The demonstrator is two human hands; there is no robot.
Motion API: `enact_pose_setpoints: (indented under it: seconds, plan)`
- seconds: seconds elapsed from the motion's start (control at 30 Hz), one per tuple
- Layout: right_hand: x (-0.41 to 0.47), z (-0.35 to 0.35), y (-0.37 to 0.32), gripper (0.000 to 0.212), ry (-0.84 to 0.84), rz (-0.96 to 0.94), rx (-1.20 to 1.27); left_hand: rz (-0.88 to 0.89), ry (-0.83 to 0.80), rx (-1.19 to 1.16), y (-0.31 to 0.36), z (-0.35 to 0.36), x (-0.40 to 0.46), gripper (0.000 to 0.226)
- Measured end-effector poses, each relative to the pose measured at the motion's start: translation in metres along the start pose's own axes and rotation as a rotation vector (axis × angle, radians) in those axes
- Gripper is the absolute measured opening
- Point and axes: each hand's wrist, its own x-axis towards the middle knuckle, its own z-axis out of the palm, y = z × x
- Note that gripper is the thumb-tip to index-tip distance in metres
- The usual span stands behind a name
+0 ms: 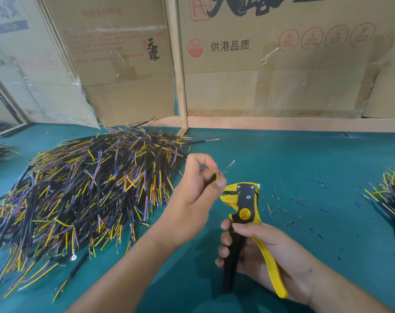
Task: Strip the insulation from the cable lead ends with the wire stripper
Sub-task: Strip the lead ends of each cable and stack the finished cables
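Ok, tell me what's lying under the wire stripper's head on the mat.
Below and right of the wire stripper the green mat is strewn with small cut insulation bits. The tool, held in the right hand, hides whatever lies directly beneath.

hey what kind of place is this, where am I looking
Probably a small cable-assembly workbench in a workshop: a big pile of cut cables on a green mat, a wire stripper in hand, and cardboard cartons behind.
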Motion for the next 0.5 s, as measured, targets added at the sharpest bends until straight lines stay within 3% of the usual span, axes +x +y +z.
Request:
enact_pose_setpoints:
  seconds: [0.2, 0.5]
  plan:
    - [-0.0003, -0.0002, -0.0002, 0.03, -0.005, 0.004, 0.001, 0.051, -0.095, 0.104, -0.0071, -0.0017, 0.0025, 0.01]
    - [0.0004, -0.0023, -0.0001, 0.031, -0.008, 0.004, 0.004, 0.096, -0.079, 0.273, -0.0039, -0.0007, 0.0028, 0.009]
